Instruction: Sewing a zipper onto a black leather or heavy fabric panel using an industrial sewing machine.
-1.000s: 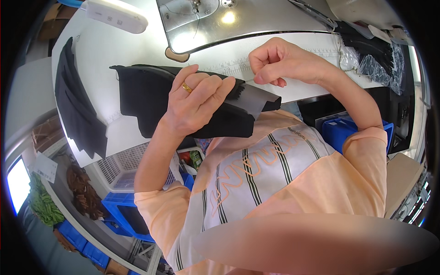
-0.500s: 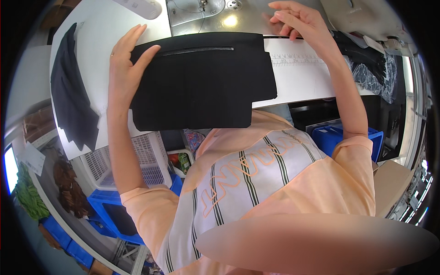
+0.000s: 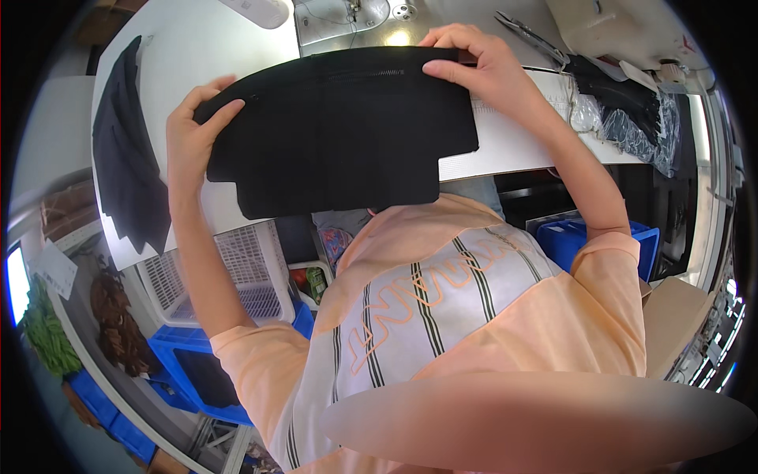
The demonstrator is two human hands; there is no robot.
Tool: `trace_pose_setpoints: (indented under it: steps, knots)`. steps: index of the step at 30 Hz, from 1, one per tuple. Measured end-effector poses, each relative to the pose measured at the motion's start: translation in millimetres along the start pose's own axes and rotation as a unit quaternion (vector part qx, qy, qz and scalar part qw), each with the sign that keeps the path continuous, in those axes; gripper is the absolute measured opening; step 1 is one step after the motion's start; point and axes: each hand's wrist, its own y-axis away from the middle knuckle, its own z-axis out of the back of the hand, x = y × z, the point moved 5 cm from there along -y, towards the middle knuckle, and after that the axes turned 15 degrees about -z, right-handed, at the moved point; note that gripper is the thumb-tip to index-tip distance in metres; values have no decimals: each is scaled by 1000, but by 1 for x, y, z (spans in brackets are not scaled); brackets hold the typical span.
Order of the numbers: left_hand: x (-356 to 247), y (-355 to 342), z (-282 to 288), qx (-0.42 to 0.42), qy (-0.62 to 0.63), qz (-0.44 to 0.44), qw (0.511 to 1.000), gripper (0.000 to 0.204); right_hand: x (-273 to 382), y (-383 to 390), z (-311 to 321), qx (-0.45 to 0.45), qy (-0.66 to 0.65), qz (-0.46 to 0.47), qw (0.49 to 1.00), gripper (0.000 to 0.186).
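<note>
Panel (image 3: 339,150), black fabric, is spread out between both hands in front of the torso, over the near edge of the worktop (image 3: 189,59). Its lower edge reaches past the worktop edge toward the shirt (image 3: 442,292). Can't tell whether it rests on the surface or is held just above it. Outline: curved top edge, step-shaped cutouts at both lower corners. Short run of zipper (image 3: 387,73) teeth catches light near the upper right; the rest blends into the black.

Left hand (image 3: 196,130): grip closed on the upper left edge of the panel, thumb on the near face, fingers behind. Right hand (image 3: 474,63): grip closed on the upper right corner, thumb on the near face, fingers along the far side. Both arms bent, elbows out.

Around it: metal machine plate (image 3: 458,14) behind the panel, its near edge partly hidden by it. White rounded device (image 3: 257,11) left of the plate, cut off by the top of the view. Pointed metal tool (image 3: 533,38) to the right of the right hand, lying on the plate. Clear plastic bag (image 3: 667,134) further right, beside dark fabric strips (image 3: 616,83). Dark cloth (image 3: 130,158) lies along the left end of the worktop, well apart from the panel.

Below worktop level: white basket (image 3: 257,257) beside the left forearm, blue crate (image 3: 178,347) near it, blue bin (image 3: 560,241) by the right elbow, cardboard box (image 3: 675,320) next to the right sleeve.
</note>
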Motion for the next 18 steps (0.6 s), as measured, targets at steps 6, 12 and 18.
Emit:
trace_pose_setpoints:
  steps: [6,12,18]
  knots:
    - [-6,21,-10,-131,273,91,949,18,4,-7,-5,67,-357,-197,911,24]
    - [4,25,-12,-112,239,106,959,24,-10,-22,-4,99,-274,-185,939,19]
    - [1,17,-14,-124,252,114,953,29,-16,-30,-2,82,-278,-170,942,18]
